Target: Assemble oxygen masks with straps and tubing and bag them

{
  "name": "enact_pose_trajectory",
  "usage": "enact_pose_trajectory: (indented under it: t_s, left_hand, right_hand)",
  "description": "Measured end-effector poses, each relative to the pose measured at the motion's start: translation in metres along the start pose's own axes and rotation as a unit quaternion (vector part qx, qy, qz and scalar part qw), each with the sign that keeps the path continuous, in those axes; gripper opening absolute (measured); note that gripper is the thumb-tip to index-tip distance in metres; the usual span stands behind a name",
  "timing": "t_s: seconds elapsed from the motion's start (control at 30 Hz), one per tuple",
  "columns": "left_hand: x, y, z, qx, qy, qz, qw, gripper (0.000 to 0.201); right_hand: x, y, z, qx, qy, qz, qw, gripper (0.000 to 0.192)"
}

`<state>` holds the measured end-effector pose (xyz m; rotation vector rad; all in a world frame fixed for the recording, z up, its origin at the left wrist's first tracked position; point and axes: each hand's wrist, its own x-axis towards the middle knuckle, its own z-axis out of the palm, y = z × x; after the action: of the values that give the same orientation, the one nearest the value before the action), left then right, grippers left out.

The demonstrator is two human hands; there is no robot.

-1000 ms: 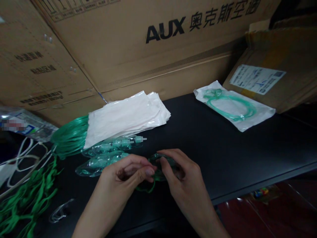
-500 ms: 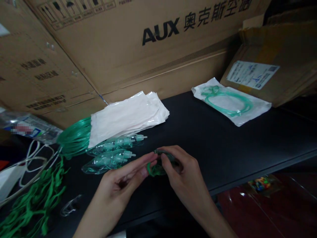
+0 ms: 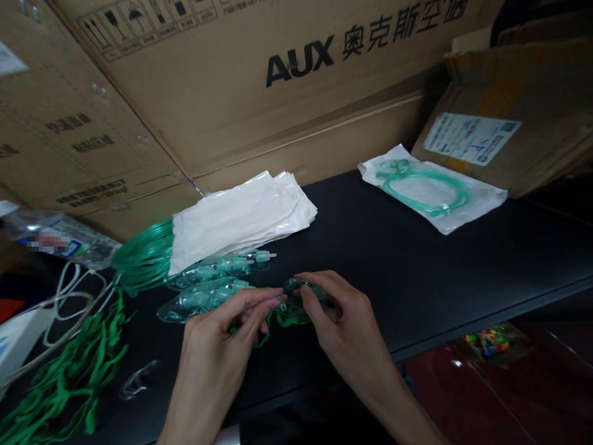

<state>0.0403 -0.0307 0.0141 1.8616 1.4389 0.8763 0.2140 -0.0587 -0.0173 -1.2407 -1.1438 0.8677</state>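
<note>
My right hand (image 3: 336, 306) is closed around a clear green oxygen mask (image 3: 296, 301) near the table's front edge. Its far side is hidden by my fingers. Pinched in the fingers of my left hand (image 3: 241, 321) is a green elastic strap (image 3: 262, 339), its tip by the mask's edge; whether it passes through the mask I cannot tell. Beyond my left hand lie more clear green masks (image 3: 199, 300) with pale connectors. A tangle of green straps (image 3: 78, 371) is at the left, and a small clear piece (image 3: 139, 378) rests between it and my left wrist.
A stack of white pouches (image 3: 241, 216) partly covers coiled green tubing (image 3: 143, 256). On the right, a pouch (image 3: 491, 196) holds tubing. Cardboard boxes (image 3: 301, 117) line the back. A plastic bottle (image 3: 69, 238) and white cables (image 3: 60, 309) sit at the left.
My left hand has drawn back slightly from the mask and its fingers have curled into a pinch on the strap. The right hand stays nearly in place, holding the mask.
</note>
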Motion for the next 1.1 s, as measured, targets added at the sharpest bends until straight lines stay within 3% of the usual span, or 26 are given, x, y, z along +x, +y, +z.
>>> enact_pose_trajectory:
  t_s: [0.43, 0.8, 1.1]
  left_hand:
    - [0.007, 0.01, -0.003, 0.086, 0.027, 0.129, 0.987, 0.009]
    - [0.012, 0.018, -0.003, 0.162, 0.043, 0.194, 0.967, 0.006]
    - [0.011, 0.019, -0.006, 0.17, 0.021, 0.215, 0.961, 0.008]
  right_hand:
    - [0.0, 0.0, 0.001, -0.007, -0.008, -0.007, 1.0, 0.02]
    - [-0.001, 0.003, 0.001, 0.01, -0.017, -0.015, 1.0, 0.021]
    - [-0.001, 0.004, 0.001, 0.004, -0.02, -0.02, 1.0, 0.024]
